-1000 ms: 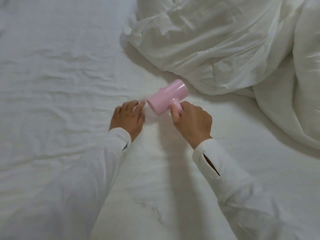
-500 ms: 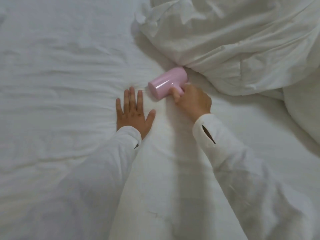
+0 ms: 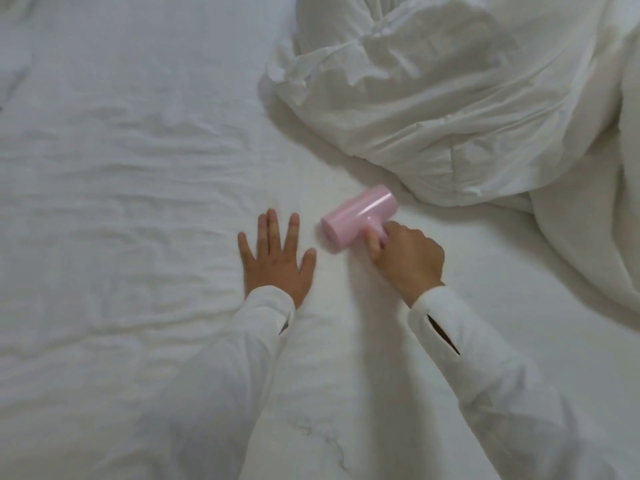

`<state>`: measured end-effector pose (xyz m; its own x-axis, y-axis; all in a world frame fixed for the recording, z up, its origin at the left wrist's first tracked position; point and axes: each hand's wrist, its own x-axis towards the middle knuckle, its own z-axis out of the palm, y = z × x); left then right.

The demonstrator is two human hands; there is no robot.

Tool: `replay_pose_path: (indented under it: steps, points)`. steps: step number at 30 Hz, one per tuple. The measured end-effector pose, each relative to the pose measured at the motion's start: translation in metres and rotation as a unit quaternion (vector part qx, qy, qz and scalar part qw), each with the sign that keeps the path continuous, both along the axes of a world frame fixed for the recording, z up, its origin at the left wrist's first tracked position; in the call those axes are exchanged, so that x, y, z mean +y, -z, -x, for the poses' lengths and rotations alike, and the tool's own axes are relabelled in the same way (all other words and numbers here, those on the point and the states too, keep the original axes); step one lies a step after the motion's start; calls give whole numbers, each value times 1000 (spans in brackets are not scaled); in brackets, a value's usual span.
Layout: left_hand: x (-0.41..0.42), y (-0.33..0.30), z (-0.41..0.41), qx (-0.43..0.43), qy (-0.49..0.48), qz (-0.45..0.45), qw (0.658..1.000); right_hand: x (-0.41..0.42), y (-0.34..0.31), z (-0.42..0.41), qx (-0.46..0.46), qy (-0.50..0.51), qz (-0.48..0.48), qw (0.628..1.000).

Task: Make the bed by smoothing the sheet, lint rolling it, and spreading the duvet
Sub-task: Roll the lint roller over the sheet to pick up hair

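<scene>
Left hand [image 3: 277, 263]: laid flat on the sheet [image 3: 121, 202], fingers straight and spread wide, nothing held.
Right hand [image 3: 407, 259]: curled round the short handle of the pink lint roller [image 3: 360, 213].
Lint roller: set on the sheet just beside the left hand, at its 2 o'clock.
Duvet [image 3: 450, 98]: bunched at 1 o'clock, near the roller.
Sleeves [image 3: 485, 375]: white, worn on both arms.
</scene>
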<state>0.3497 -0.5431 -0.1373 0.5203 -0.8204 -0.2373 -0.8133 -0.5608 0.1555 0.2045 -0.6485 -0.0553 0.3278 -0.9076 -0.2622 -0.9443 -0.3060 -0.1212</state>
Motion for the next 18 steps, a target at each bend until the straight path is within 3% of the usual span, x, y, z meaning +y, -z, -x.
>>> replay_pose_path:
  steps: [4, 7, 11, 15, 18]
  points:
    - [-6, 4, -4, 22, -4, -33, 999, -19, -22, -81, -92, -93, 114, 985]
    - [-6, 6, -6, 34, 2, -42, 999, -29, -19, -119, -93, -135, 71, 984]
    - [-7, 6, -7, 52, -4, -42, 998, -70, 2, -115, -93, -53, -8, 994]
    - [-9, 8, -8, 47, -4, -44, 998, -132, -12, -104, -139, 43, 13, 989]
    - [-9, 7, -8, 51, -2, -54, 997, -140, -10, -102, -94, 51, 41, 993]
